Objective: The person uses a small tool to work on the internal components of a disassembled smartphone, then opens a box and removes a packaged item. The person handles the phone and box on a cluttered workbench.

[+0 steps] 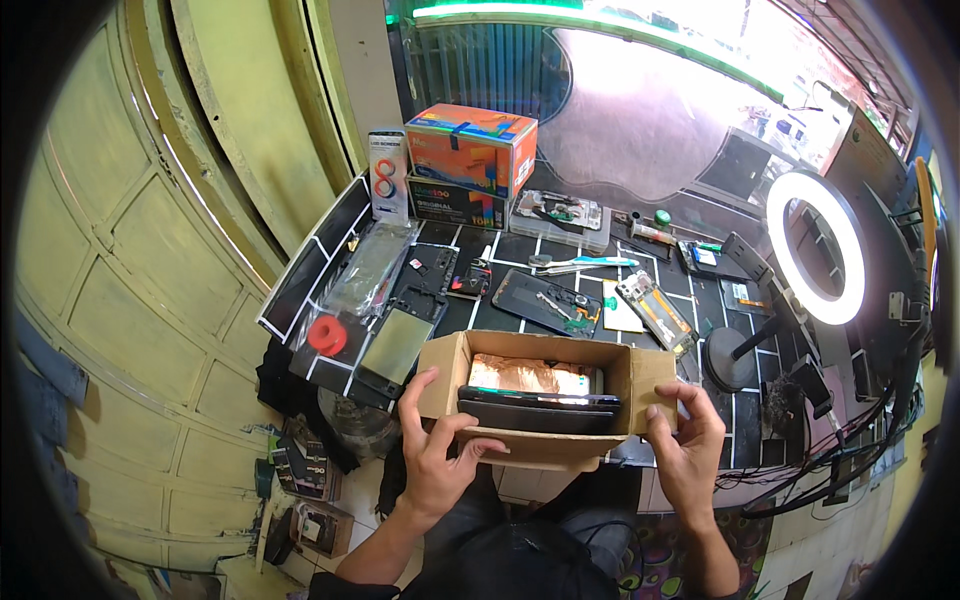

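Observation:
An open cardboard box point(645, 363) is tilted toward me at the near edge of the workbench, its end flaps spread. My left hand point(437, 455) grips its near left corner, thumb along the front wall and fingers up the side. At the other end, my right hand point(685, 435) pinches the right flap between thumb and fingers. Inside the box, dark flat phone-like panels point(535, 415) stand on edge. Behind them leans a shiny copper-coloured sheet point(530, 375). The bottom of the box is hidden.
On the tiled black bench lie a disassembled phone point(545, 302), a phone frame point(655, 312), a red tape roll point(327, 335) and toothbrush point(600, 262). Orange and black boxes point(470, 150) stand at the back. A lit ring light point(853, 250) rises on the right, near loose cables point(850, 455).

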The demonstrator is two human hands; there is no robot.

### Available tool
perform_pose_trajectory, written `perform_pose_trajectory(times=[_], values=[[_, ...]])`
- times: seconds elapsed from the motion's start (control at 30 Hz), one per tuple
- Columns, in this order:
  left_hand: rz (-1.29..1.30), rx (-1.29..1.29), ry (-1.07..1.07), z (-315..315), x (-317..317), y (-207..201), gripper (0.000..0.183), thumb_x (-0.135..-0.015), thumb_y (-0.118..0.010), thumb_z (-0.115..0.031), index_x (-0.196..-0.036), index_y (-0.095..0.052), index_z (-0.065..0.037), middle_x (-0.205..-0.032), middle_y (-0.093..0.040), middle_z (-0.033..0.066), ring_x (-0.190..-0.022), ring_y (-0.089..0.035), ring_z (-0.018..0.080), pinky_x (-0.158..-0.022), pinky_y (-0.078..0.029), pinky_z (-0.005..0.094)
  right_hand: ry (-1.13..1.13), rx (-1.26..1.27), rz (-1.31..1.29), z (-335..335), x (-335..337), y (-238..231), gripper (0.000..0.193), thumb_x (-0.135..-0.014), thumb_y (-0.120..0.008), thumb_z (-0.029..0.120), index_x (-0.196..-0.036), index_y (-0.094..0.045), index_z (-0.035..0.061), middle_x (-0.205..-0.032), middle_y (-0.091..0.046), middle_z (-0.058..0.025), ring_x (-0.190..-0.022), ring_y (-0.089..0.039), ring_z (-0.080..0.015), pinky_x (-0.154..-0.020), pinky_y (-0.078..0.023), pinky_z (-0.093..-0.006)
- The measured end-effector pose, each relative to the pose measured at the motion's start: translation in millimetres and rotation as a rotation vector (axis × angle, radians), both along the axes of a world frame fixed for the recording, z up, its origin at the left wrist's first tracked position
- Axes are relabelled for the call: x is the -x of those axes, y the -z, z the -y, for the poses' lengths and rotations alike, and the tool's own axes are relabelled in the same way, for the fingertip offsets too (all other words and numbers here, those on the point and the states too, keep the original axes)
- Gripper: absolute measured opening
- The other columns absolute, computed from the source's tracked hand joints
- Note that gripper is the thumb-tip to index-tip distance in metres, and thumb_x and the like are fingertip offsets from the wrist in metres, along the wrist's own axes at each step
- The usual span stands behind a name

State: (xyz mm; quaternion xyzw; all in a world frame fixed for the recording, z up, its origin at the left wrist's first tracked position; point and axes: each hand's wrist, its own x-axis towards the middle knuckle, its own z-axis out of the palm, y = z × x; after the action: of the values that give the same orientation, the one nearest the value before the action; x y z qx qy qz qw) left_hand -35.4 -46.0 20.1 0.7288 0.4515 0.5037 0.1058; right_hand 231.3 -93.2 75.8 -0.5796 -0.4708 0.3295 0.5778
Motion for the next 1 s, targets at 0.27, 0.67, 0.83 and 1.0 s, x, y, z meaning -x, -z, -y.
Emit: perform_pose_trajectory(times=[0.27, 0.67, 0.83, 1.0], values=[[0.078, -0.195, 0.008, 3.4, 1.8, 30.4, 0.038, -0.069, -0.092, -0.011, -0.096, -0.066, -0.011, -0.145, -0.04, 0.0272, -0.128, -0.052, 0.0435, -0.098, -0.052, 0.0445, 0.144, -0.011, 0.147, 24.4, 11.2, 2.1, 0.017, -0.093, -0.068, 0.0, -0.11, -0.067, -0.0008, -0.126, -0.059, -0.0142, -0.115, -0.06, -0.0192, -0.089, -0.054, -0.0286], [0.156, -0.211, 0.014, 18.3, 2.5, 47.0, 0.023, -0.08, -0.081, -0.008, -0.095, -0.063, -0.011, -0.148, -0.036, 0.0273, -0.133, -0.047, 0.045, -0.106, -0.044, 0.0501, 0.23, -0.128, 0.705, 41.3, 16.8, -12.9, 0.021, -0.075, -0.081, -0.001, -0.093, -0.072, 0.0037, -0.128, -0.056, -0.0185, -0.115, -0.057, -0.0335, -0.093, -0.045, -0.0417], [0.169, -0.203, -0.039, 21.7, 0.6, 51.7, 0.026, -0.073, -0.079, -0.003, -0.093, -0.066, -0.014, -0.146, -0.041, 0.0249, -0.135, -0.044, 0.0462, -0.111, -0.039, 0.0534, 0.114, -0.292, 1.152, 30.4, 27.2, -43.4, 0.028, -0.072, -0.077, -0.002, -0.098, -0.073, 0.0075, -0.121, -0.059, -0.0182, -0.109, -0.057, -0.0367, -0.093, -0.046, -0.0463], [-0.194, -0.277, -0.285, 30.5, 1.5, 30.3, 0.023, -0.075, -0.078, -0.007, -0.089, -0.063, -0.015, -0.145, -0.049, 0.0226, -0.141, -0.035, 0.0513, -0.117, -0.021, 0.0629, -0.168, -0.133, 1.499, 24.6, 40.8, -62.4, 0.033, -0.078, -0.065, 0.009, -0.11, -0.073, 0.0072, -0.117, -0.063, -0.0081, -0.122, -0.05, -0.0333, -0.11, -0.033, -0.0592]])
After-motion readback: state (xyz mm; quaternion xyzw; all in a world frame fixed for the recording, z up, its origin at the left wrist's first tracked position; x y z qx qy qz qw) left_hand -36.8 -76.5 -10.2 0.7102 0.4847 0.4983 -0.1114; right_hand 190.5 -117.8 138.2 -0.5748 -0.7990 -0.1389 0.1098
